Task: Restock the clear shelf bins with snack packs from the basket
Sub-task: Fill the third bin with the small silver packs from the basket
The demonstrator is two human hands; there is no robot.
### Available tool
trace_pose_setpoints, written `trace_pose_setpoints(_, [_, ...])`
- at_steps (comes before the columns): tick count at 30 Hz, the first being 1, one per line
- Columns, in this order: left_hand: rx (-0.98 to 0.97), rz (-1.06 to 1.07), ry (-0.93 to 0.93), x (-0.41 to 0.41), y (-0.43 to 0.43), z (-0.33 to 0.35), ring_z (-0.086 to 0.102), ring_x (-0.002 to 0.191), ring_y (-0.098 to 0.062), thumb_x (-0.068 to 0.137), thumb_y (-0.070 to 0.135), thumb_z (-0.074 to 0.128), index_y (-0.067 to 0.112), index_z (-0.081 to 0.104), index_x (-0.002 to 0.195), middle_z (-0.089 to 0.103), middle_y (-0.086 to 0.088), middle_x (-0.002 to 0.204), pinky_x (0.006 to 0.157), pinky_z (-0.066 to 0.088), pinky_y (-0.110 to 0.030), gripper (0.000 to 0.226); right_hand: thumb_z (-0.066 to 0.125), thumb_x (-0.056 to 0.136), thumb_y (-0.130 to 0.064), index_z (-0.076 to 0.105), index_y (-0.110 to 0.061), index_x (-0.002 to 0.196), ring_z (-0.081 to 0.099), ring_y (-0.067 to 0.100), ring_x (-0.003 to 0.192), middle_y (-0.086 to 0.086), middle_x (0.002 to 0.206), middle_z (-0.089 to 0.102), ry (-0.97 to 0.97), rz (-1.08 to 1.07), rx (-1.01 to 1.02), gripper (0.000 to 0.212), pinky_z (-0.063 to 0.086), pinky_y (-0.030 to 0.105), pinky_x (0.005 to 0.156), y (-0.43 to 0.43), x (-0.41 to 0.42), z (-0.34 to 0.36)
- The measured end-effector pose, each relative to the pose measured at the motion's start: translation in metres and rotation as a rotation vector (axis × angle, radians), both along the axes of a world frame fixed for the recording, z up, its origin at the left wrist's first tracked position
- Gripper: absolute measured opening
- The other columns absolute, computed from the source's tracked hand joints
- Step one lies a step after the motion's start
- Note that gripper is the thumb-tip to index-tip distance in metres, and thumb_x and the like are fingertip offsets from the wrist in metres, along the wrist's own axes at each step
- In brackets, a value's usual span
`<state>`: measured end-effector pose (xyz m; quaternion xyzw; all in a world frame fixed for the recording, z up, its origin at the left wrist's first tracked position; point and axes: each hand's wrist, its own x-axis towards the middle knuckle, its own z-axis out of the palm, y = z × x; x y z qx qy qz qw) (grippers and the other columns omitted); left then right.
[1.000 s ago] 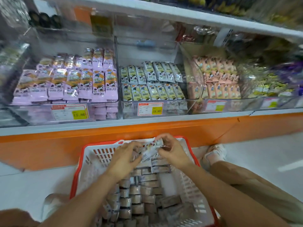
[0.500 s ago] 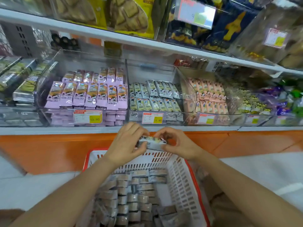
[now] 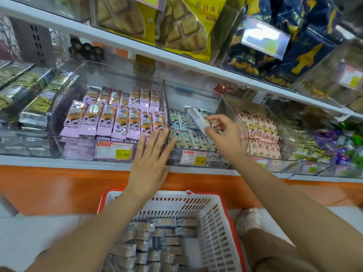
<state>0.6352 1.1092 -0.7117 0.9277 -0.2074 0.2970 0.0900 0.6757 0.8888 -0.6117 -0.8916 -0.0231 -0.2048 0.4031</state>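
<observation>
Clear bin (image 3: 214, 157) edge by spread left hand (image 3: 151, 163); snack pack (image 3: 197, 117) pinched in right hand (image 3: 225, 136).

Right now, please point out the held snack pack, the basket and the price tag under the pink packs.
snack pack (image 3: 196, 117), head view, middle of its white wrapper.
basket (image 3: 169, 201), head view, its white back wall.
price tag (image 3: 122, 154), head view, its yellow part.

Hands split: right hand (image 3: 225, 134) has lifted the pack (image 3: 197, 116) from above the basket (image 3: 216, 222) and holds it tilted over the middle bin (image 3: 188, 91); left hand (image 3: 151, 154) has let go, now flat with fingers spread at the bin fronts.
</observation>
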Motion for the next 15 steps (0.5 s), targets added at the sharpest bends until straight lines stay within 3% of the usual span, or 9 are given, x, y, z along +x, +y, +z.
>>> trace_pose_setpoints(5, [0.044,0.04,-0.095,0.008,-0.006,-0.011,0.01,0.15,-0.035,0.069,0.022,0.081,0.012,0.027,0.152,0.002,-0.015,0.164,0.122,-0.007,-0.051,0.099,0.071,0.081,-0.02,0.069,-0.021,0.103,0.055,0.016,0.072,0.001,0.082,0.059,-0.033,-0.168,-0.151,0.021,0.049,0.034,0.071,0.024,0.059,-0.021])
trace_pose_setpoints(7, [0.044,0.049,-0.124,0.012,-0.007,-0.016,0.005,0.151,-0.035,0.069,0.016,0.078,0.012,0.024,0.153,-0.005,-0.015,0.164,0.121,-0.009,-0.051,0.1,0.07,0.082,-0.021,0.071,-0.017,0.106,0.056,0.014,0.075,0.005,0.088,0.067,-0.04,-0.192,-0.243,0.024,0.043,0.027,0.07,0.032,0.076,-0.026])
trace_pose_setpoints(11, [0.038,0.049,-0.2,0.017,-0.009,-0.024,-0.004,0.152,-0.034,0.076,0.014,0.065,0.013,0.027,0.151,-0.01,-0.015,0.164,0.121,-0.011,-0.052,0.084,0.067,0.082,-0.029,0.069,-0.02,0.106,0.06,0.026,0.096,0.009,0.1,0.069,-0.002,-0.23,-0.395,0.026,0.044,0.034,0.083,0.041,0.1,-0.037])
trace_pose_setpoints(15, [0.024,0.032,-0.224,0.02,-0.009,-0.026,-0.009,0.152,-0.031,0.082,0.017,0.045,0.015,0.035,0.147,-0.003,-0.015,0.164,0.122,-0.009,-0.05,0.065,0.069,0.083,-0.036,0.066,-0.02,0.103,0.05,0.029,0.11,0.008,0.107,0.062,0.061,-0.236,-0.484,0.026,0.039,0.038,0.092,0.047,0.102,-0.042])
